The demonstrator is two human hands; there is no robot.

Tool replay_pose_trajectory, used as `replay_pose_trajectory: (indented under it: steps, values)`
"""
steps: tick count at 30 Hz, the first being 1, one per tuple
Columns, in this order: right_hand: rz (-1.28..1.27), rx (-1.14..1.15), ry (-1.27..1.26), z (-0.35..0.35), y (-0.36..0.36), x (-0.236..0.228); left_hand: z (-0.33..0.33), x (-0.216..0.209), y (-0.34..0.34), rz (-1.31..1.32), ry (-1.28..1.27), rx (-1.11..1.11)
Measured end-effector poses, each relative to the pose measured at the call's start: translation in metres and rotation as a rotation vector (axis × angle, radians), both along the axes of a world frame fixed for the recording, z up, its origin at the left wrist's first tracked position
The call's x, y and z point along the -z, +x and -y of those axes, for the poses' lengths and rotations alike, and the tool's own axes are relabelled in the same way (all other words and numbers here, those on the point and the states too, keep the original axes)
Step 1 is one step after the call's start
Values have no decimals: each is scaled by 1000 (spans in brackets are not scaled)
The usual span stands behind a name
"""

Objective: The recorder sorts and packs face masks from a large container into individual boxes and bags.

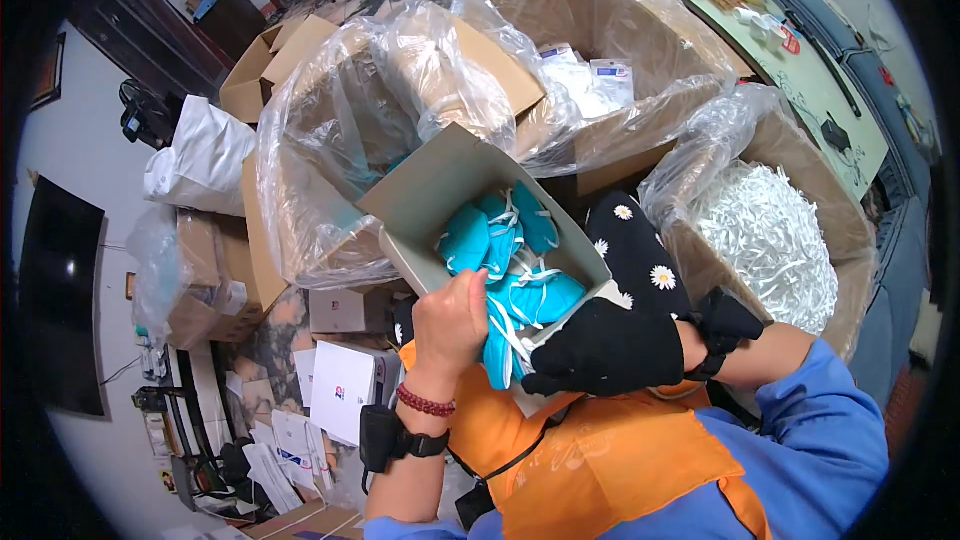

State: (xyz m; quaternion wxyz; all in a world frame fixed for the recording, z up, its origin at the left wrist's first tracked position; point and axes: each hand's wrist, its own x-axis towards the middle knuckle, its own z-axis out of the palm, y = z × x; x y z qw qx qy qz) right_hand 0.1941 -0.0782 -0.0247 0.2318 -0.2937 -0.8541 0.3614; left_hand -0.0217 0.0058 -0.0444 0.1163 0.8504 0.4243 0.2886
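Note:
A small open cardboard box [425, 185] with a pale inside sits tilted in front of me, between my knees. Teal fabric pieces [535, 298] with white straps lie heaped in it, some toward its near side. My bare left hand [450, 318] is closed around the box's near-left edge, the thumb pressed over it. Gloved in black, my right hand [605, 345] lies over the near-right corner. Its fingers curl toward the box and the teal pieces; the fingertips are partly hidden, so their exact hold does not show.
Large plastic-lined cartons stand ahead: one at left [330, 155], another holding white packets [610, 85], and one at right full of white straps [770, 245]. White boxes [345, 390] lie at lower left. A cluttered table [845, 110] stands far right beside a blue sofa [895, 160].

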Motion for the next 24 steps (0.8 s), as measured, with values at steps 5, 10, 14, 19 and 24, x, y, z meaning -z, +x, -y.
replay_pose_trajectory:
  steps: [5, 10, 14, 19, 24]
  values:
    - [57, 60, 38, 5, 7, -1, -2, -8, 7, -18, -20, -22]
    - [220, 268, 10, -8, 23, -3, -8, -13, 2, -62, 23, -76]
    - [56, 116, 65, 2, 8, 3, -19, -17, 3, -82, 9, -114]
    - [-458, -187, -59, 29, -24, 10, -49, -4, -26, 43, 20, -214]
    - [-46, 237, 129, -11, -1, -27, -39, -25, -30, 180, -143, -127]
